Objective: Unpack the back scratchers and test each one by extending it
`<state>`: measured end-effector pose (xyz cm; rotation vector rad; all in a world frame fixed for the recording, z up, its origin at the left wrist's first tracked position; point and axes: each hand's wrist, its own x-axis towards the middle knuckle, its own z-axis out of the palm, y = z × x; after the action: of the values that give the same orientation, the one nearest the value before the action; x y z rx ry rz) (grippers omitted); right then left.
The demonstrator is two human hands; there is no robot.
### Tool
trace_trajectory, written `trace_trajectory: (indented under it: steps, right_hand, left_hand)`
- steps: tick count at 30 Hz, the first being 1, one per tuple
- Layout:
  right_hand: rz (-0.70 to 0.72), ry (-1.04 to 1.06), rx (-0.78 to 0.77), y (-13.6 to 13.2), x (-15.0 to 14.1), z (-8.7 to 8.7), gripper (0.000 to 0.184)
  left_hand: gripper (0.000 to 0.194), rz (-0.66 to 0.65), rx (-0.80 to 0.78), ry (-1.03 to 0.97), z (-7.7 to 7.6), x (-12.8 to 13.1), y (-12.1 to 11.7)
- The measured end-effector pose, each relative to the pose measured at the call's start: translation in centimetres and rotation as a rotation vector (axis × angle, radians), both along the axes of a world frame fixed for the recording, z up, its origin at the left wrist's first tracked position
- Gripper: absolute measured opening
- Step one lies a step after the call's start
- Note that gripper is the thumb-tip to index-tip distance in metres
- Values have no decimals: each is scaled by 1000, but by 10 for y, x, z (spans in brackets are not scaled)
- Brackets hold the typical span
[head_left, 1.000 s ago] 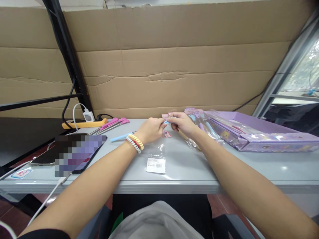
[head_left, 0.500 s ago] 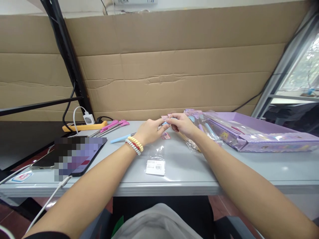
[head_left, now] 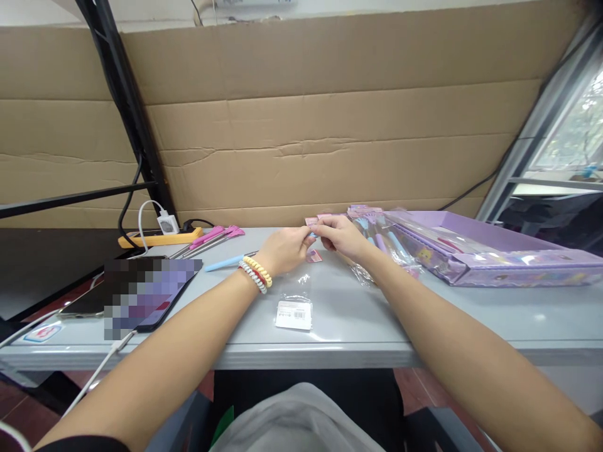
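Observation:
A blue back scratcher (head_left: 223, 263) with a metal rod lies across the space under my left wrist, its handle pointing left. My left hand (head_left: 286, 248) is closed around its rod end, palm down. Fingertips of my right hand (head_left: 343, 236) pinch the blue tip, meeting the left fingers; most of that tip is hidden. Just below the hands lies a clear plastic sleeve (head_left: 294, 314) with a white barcode label. Small pink cards (head_left: 313, 255) sit under and behind the fingers. To the right of my right hand are bagged back scratchers (head_left: 393, 245) in blue and purple.
Pink back scratchers (head_left: 211, 240) lie at the back left beside a yellow power strip (head_left: 155, 240). Two phone-like devices (head_left: 188, 276), partly blurred out, rest at the left with a white cable. A purple box (head_left: 527, 273) stands open at the right. Cardboard (head_left: 330, 113) walls the back.
My fingers have drawn closer together over the blue tip, with the left fingers more curled. The handle has shifted slightly left. Other things stay put.

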<state>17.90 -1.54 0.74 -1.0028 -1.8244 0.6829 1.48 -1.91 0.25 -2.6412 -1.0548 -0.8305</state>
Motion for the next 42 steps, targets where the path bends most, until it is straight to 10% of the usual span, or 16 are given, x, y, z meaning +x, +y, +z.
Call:
trace_trajectory:
  steps: [42]
  right_hand:
    - [135, 37, 30, -2, 4, -1, 33]
  left_hand:
    - [18, 76, 5, 93, -3, 4, -1]
